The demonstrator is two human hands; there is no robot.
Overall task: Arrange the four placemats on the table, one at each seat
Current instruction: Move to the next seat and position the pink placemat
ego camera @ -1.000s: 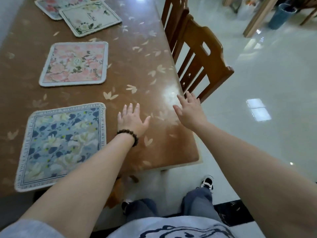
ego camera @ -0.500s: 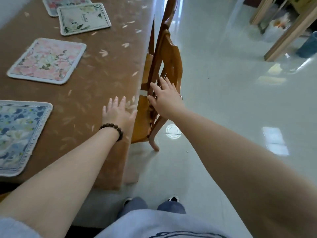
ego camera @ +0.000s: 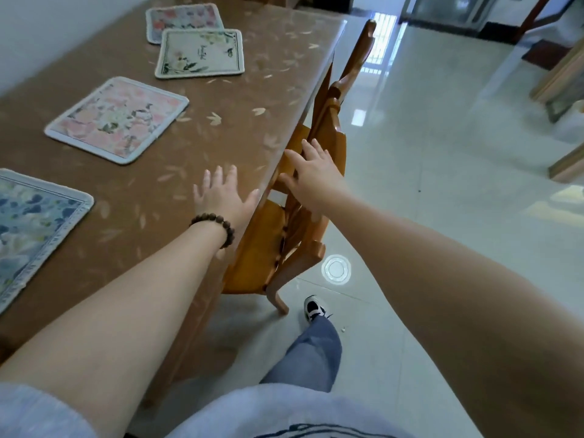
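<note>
Placemats sit in a line along the table [ego camera: 252, 99]: blue one [ego camera: 34, 229] at 9 o'clock, pink one [ego camera: 118, 118] at 10, cream one [ego camera: 200, 53] at 11, with a fourth [ego camera: 183, 18] tucked partly under it. I judge two look placed; the far pair overlap and, I think, need spreading to their seats. My left hand [ego camera: 221, 194] lies flat on the table edge, grip released, grasping nothing. My right hand [ego camera: 313, 175] rests open-fingered against the chair [ego camera: 268, 245] at 12 o'clock.
</note>
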